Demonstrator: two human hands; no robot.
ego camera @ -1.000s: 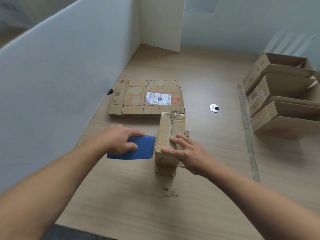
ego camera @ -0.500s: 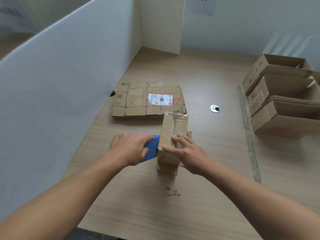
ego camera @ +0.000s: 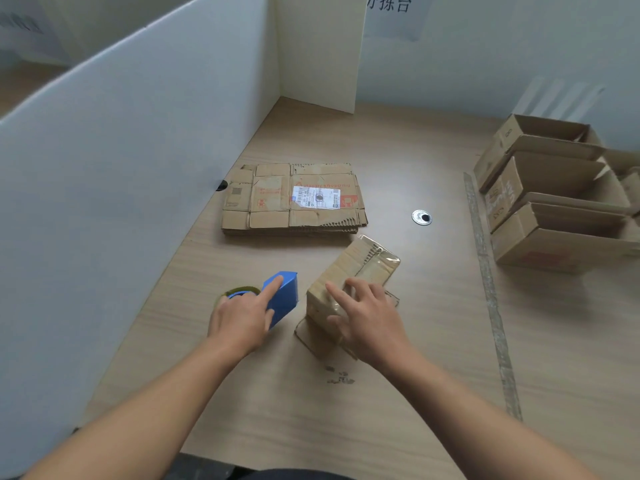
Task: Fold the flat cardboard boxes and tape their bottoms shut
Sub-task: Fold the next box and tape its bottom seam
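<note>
Soft, cool, even light fills the scene, bright enough to show colours plainly. Pale slanted streaks of light [ego camera: 561,98] fall on the back wall [ego camera: 467,64] at the upper right. Shadows are weak and blurry-edged: a thin dark band lies under the near edge of the stack of flat boxes [ego camera: 291,199], and a wider smudge falls on the surface [ego camera: 443,299] in front of the folded boxes [ego camera: 554,244]. The clear tape on the taped box [ego camera: 360,268] gives a dull sheen. The wide lens bows the white partition [ego camera: 104,202] and stretches shapes toward the lower corners. Fine print on the label [ego camera: 316,197] is too soft to read.
</note>
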